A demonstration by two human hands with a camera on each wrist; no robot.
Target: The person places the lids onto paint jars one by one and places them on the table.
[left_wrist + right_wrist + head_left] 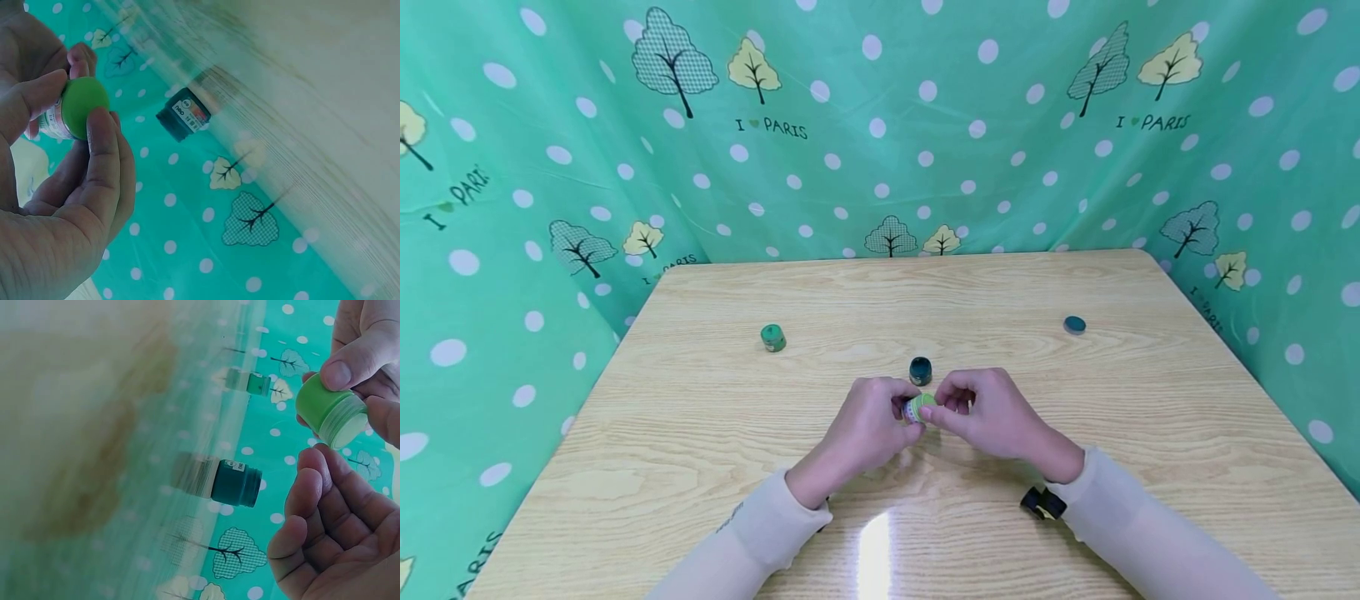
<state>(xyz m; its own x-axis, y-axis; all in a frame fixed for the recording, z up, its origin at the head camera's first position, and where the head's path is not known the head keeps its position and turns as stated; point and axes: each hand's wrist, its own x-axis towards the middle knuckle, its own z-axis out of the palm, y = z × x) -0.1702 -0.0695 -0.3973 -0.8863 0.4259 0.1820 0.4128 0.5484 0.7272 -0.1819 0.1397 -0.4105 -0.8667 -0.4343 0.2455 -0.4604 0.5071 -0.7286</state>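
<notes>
Close over the table, my left hand [868,421] grips a small light green paint jar [322,406] between thumb and fingers. Its patterned label shows between the hands in the head view. My right hand [992,412] is at the jar's ridged end [345,425], the thumb on its edge and the index fingertip right by the opposite edge. The other right fingers curve loosely below the jar. Just beyond both hands stands a dark teal paint jar [921,372], uncapped, its threaded neck [255,487] bare.
A green lidded jar [772,337] stands at the back left of the wooden table [700,433]. A loose dark teal lid [1075,325] lies at the back right. Behind the table hangs a green dotted curtain [880,83].
</notes>
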